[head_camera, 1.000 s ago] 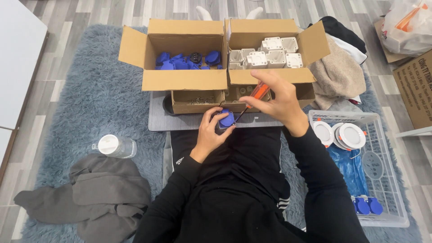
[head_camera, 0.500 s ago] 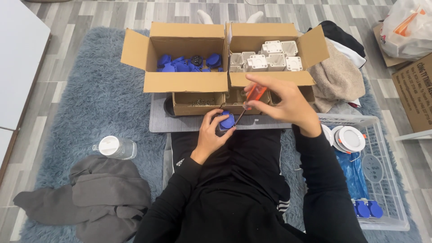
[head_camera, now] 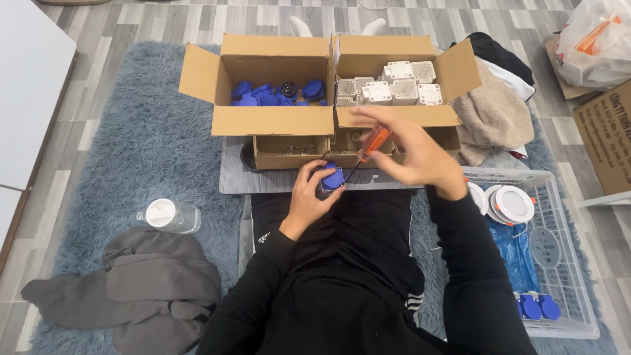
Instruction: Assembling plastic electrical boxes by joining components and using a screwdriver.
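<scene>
1. My left hand [head_camera: 309, 197] is clamped around the small blue socket part [head_camera: 332, 177], holding it just in front of the grey board [head_camera: 233, 177] that lies under the boxes.
2. My right hand [head_camera: 411, 154] is closed on the orange-handled screwdriver [head_camera: 365, 151], its tip angled down onto the blue part.
3. Behind the board stand two open boxes: blue parts in the left box [head_camera: 269, 121], white housings in the right box [head_camera: 394, 118].
4. To drive well, I judge the shaft should stand straighter over the screw, pressing down while the left fingers brace the part from turning.
</scene>
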